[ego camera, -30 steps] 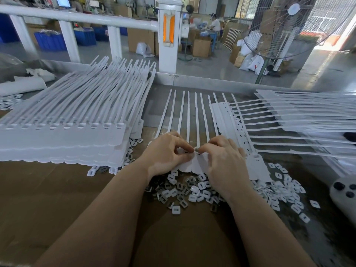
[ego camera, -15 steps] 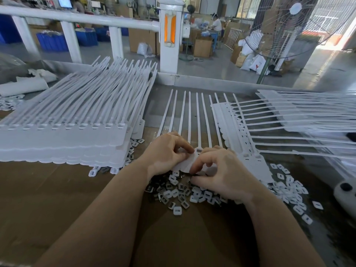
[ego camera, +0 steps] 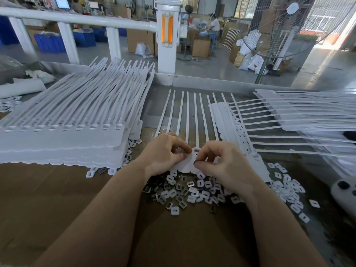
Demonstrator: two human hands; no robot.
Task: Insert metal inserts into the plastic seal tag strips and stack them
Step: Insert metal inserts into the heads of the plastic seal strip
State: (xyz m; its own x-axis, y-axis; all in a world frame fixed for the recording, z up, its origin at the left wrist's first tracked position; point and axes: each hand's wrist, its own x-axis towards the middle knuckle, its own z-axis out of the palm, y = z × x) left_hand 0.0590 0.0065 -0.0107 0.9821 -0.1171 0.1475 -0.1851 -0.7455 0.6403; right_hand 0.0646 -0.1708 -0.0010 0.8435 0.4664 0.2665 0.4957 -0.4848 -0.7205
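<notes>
Tag strip in work: a white plastic seal tag strip [ego camera: 185,162] lies at the middle of the bench, its flat tag end under both hands, its thin tails running away from the person.
Open slot: one rectangular slot [ego camera: 197,150] shows on the strip between the two hands.
Left hand: the left hand [ego camera: 163,154] has its fingers curled, thumb and forefinger pinching the tag end of the strip just left of the slot.
Right hand: the right hand [ego camera: 221,164] has its fingers curled; thumb and forefinger pinch a small dark insert [ego camera: 196,162] against the tag face, just below the slot.
Loose inserts: a heap of white and dark inserts [ego camera: 185,191] lies on the bench directly under and in front of the hands, spreading to the right.
Left stack: a tall pile of strips [ego camera: 63,135] stands to the left, slots lined up along its top edge.
Right stacks: a fanned pile of strips [ego camera: 240,130] lies just right of the hands, another pile [ego camera: 308,110] beyond it.
Bench surface: brown cardboard [ego camera: 48,199] covers the near part.
Far right: a grey object with dark round buttons [ego camera: 344,191] sits at the edge.
Background: a white railing [ego camera: 77,19] and a standing fan [ego camera: 277,31] stand behind the bench.
</notes>
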